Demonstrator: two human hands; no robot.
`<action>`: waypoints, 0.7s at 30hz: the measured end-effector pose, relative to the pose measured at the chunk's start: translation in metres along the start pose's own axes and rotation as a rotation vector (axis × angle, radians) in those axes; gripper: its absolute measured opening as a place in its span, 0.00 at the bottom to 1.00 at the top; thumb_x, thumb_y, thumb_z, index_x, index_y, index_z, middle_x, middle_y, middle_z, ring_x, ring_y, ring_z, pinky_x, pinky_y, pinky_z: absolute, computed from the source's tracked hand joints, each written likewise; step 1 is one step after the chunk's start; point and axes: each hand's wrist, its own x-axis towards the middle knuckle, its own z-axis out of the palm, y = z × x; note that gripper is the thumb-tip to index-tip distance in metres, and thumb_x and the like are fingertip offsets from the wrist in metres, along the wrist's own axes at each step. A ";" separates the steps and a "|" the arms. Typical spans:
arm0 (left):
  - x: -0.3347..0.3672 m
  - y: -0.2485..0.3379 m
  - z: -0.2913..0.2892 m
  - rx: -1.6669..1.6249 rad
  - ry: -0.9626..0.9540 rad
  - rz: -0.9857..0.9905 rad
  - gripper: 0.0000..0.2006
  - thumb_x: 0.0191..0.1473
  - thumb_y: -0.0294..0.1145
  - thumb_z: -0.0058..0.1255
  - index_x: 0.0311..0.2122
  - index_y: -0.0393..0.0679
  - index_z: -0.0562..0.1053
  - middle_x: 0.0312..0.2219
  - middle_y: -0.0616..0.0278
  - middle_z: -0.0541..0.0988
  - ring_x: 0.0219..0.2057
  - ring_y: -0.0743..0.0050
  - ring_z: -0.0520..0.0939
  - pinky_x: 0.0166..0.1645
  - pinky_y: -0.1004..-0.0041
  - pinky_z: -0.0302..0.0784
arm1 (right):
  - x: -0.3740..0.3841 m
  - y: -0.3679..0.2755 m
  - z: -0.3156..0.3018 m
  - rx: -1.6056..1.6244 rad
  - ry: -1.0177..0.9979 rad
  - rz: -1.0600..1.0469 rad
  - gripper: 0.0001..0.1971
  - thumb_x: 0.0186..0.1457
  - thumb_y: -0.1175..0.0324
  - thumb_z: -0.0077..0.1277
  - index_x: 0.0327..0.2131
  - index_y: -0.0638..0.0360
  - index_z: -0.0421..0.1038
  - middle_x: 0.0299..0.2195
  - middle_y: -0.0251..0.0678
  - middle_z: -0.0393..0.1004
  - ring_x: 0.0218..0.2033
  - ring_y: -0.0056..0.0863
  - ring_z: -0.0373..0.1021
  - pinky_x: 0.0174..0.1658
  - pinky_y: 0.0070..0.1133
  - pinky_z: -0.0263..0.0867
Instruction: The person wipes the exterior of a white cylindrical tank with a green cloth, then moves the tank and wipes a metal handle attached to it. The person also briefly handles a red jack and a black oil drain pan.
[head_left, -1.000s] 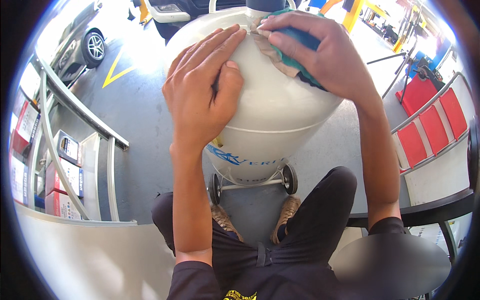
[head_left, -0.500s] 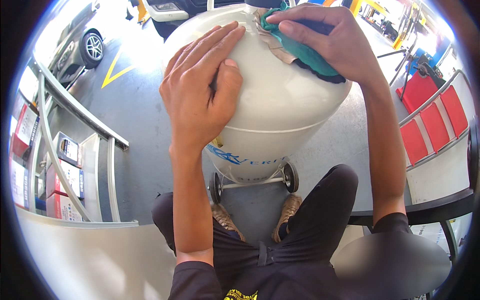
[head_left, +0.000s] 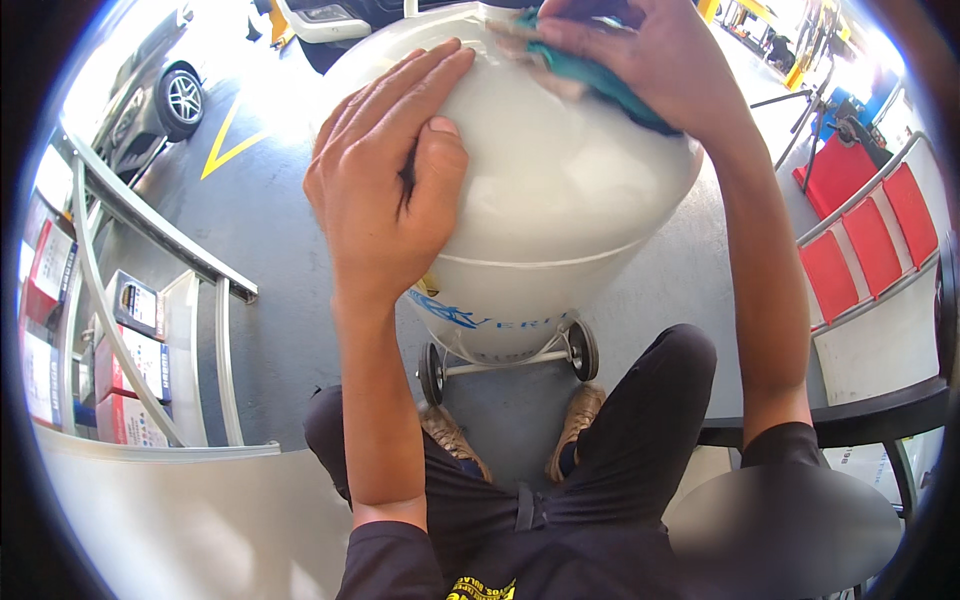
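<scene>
Between my knees stands a large white rounded tank (head_left: 560,200) on a two-wheeled frame, with blue lettering on its lower side. My left hand (head_left: 390,170) lies flat on the upper left of the tank, fingers stretched out and pointing away from me. On the far right of the top, my right hand (head_left: 640,60) grips a bunched cloth (head_left: 590,80), green with dark and beige parts, pressed against the surface. Motion smears the cloth's near-left edge, and the fingertips are partly cut off by the upper picture edge.
Two black wheels (head_left: 583,350) sit under the tank near my shoes (head_left: 450,440). On the left are a metal rack (head_left: 160,220) with boxes (head_left: 130,360) and a parked car (head_left: 150,90). Red panels (head_left: 868,240) on a metal frame and a black armrest (head_left: 850,420) are at the right.
My right hand has moved the cloth slightly farther away across the tank's top. My left hand has shifted a little to the left, still flat on the tank.
</scene>
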 end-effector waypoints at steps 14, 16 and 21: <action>-0.002 0.002 0.000 0.023 -0.010 -0.025 0.21 0.57 0.35 0.47 0.51 0.45 0.86 0.51 0.57 0.87 0.58 0.55 0.84 0.67 0.58 0.72 | 0.006 0.009 -0.008 -0.086 -0.104 0.064 0.08 0.61 0.64 0.66 0.39 0.56 0.85 0.36 0.35 0.85 0.39 0.25 0.78 0.48 0.27 0.75; 0.000 -0.002 -0.001 0.015 -0.003 -0.001 0.21 0.57 0.35 0.47 0.51 0.46 0.85 0.51 0.57 0.87 0.58 0.55 0.84 0.67 0.58 0.72 | 0.011 0.025 -0.008 0.012 -0.077 0.090 0.10 0.61 0.64 0.66 0.41 0.59 0.85 0.39 0.38 0.85 0.39 0.27 0.80 0.49 0.27 0.76; -0.001 0.002 0.004 0.000 -0.015 -0.020 0.21 0.57 0.34 0.48 0.52 0.46 0.85 0.51 0.56 0.87 0.58 0.55 0.84 0.67 0.59 0.72 | 0.020 0.053 -0.003 0.029 0.004 0.222 0.11 0.61 0.64 0.65 0.39 0.63 0.85 0.37 0.40 0.86 0.36 0.29 0.80 0.45 0.27 0.76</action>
